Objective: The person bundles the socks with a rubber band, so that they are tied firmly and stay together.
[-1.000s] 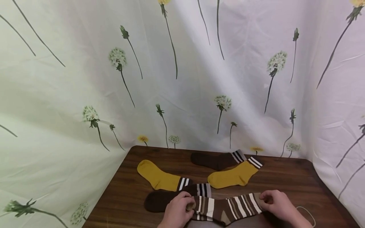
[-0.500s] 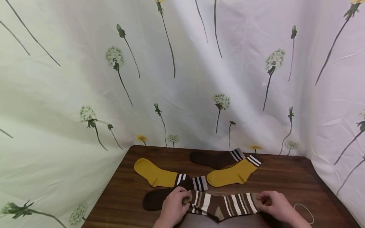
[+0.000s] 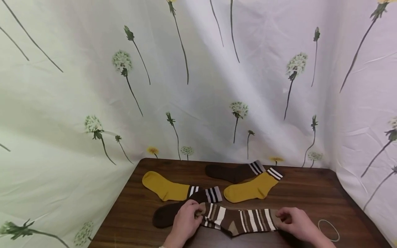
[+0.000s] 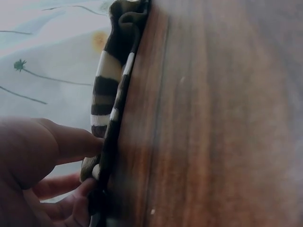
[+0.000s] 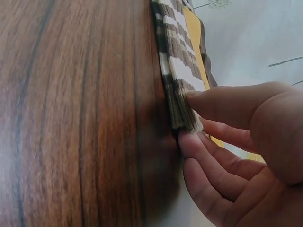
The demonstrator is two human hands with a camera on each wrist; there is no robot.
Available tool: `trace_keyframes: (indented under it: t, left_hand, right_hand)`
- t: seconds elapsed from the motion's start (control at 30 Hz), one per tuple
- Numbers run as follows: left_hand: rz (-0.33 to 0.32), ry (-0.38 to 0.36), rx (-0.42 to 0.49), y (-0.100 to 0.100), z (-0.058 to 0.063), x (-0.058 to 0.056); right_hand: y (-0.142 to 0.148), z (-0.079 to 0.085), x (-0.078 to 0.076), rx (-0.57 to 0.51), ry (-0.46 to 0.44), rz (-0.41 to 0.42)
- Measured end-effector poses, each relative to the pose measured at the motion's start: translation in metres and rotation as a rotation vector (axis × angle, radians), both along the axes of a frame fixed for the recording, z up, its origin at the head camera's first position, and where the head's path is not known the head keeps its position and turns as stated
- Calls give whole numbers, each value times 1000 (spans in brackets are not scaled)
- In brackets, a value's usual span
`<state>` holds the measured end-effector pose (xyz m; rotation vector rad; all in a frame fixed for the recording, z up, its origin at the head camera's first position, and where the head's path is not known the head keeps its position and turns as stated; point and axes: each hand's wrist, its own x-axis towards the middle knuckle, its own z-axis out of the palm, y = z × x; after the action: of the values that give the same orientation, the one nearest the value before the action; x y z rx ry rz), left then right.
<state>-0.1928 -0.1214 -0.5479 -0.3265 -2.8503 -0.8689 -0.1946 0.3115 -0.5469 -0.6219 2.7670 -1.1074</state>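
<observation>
A brown, white and tan striped sock [image 3: 248,221] lies lengthwise between both hands, with a second striped layer showing under its left part. My left hand [image 3: 186,220] pinches the tan toe end; in the left wrist view the thumb [image 4: 78,144] presses on it. At the opposite end, my right hand [image 3: 296,222] pinches the tan cuff between thumb [image 5: 220,101] and fingers. Layered ribbed cuff edges [image 5: 184,113] show in the right wrist view. Just behind my left hand lies a dark brown sock [image 3: 167,215] with a grey-striped cuff, partly covered by that hand.
Two mustard socks [image 3: 169,188] lie behind, the other mustard sock [image 3: 248,190] being to the right. Another dark brown sock [image 3: 227,173] is at the back of the wooden table [image 3: 124,220]. A thin pale loop [image 3: 329,230] lies at right. A flowered curtain [image 3: 201,86] hangs behind.
Both hands keep their pinch on the striped sock, which has shifted slightly left, its toe end farther back. The near dark brown sock's cuff has moved a little back. The head view has shifted slightly.
</observation>
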Motion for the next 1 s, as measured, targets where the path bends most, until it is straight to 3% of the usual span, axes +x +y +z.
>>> trace_keyframes:
  t: [0.5, 1.0]
  left_hand:
    - [29, 12, -3, -4, 0, -13]
    - [5, 46, -34, -14, 2, -9]
  right_hand:
    - [-11, -3, -3, -11, 51, -15]
    - [-16, -4, -4, -7, 66, -91]
